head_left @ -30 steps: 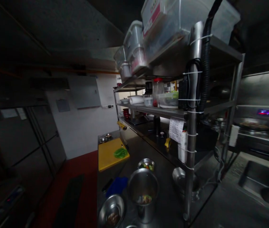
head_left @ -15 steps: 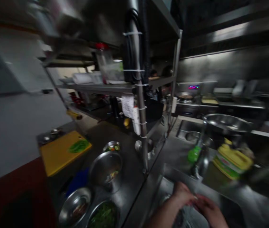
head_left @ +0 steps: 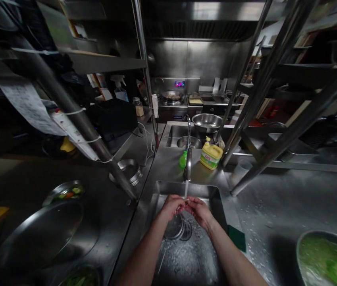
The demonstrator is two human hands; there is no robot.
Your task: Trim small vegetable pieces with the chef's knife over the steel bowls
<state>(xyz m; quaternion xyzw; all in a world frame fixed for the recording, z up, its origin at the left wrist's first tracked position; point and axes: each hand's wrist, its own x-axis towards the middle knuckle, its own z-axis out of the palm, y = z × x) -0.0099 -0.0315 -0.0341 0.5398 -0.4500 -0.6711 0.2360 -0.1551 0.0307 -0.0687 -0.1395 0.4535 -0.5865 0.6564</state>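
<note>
Both hands meet under the stream of water [head_left: 186, 188] from the tap [head_left: 188, 165], above a steel sink [head_left: 216, 195]. My left hand [head_left: 172, 207] has its fingers closed at the fingertips. Opposite it, my right hand [head_left: 200, 211] is closed the same way. A small pale thing [head_left: 187, 201] shows between the fingertips, too small to name. Under the hands, on the sink floor, lies a round metal vessel [head_left: 174, 229] beside the drain [head_left: 186, 230].
Behind the sink stand a yellow pump jug [head_left: 211, 155] and a green bottle [head_left: 183, 159]. A green scouring pad [head_left: 236, 238] lies on the right edge. A bowl of greens in water [head_left: 330, 260] is at right. Slanting posts [head_left: 76, 115] flank the sink.
My view has turned to the right, bringing the sink and hands to the middle. The hands stay together at the fingertips; the running water now shows clearly.
</note>
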